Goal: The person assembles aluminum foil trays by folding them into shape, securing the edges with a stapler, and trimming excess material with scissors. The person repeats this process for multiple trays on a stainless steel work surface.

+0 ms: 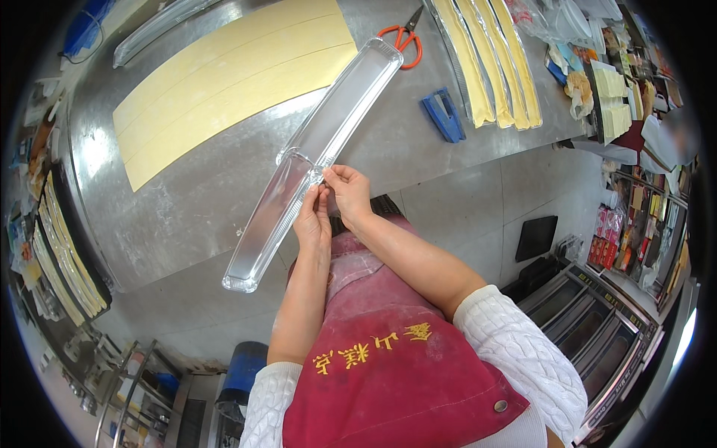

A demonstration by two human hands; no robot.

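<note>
Two long, narrow foil trays meet end to end and overlap at their join. The farther foil tray (351, 97) slants over the metal table, while the nearer foil tray (261, 231) reaches past the table's front edge. My left hand (314, 216) is closed, its fingers pinching the rim just below the join. Beside it, my right hand (349, 193) pinches the foil rim at the join with thumb and forefinger. Scissors with orange handles (417, 56) lie by the far tray's end. A blue stapler (444, 116) rests to the right.
A pale yellow sheet with long straight lines (239, 82) covers much of the metal table (187, 224). Several filled foil trays (489, 67) stand at the far right, and more filled trays (67, 246) at the left. Another empty foil tray (153, 33) lies at the back left.
</note>
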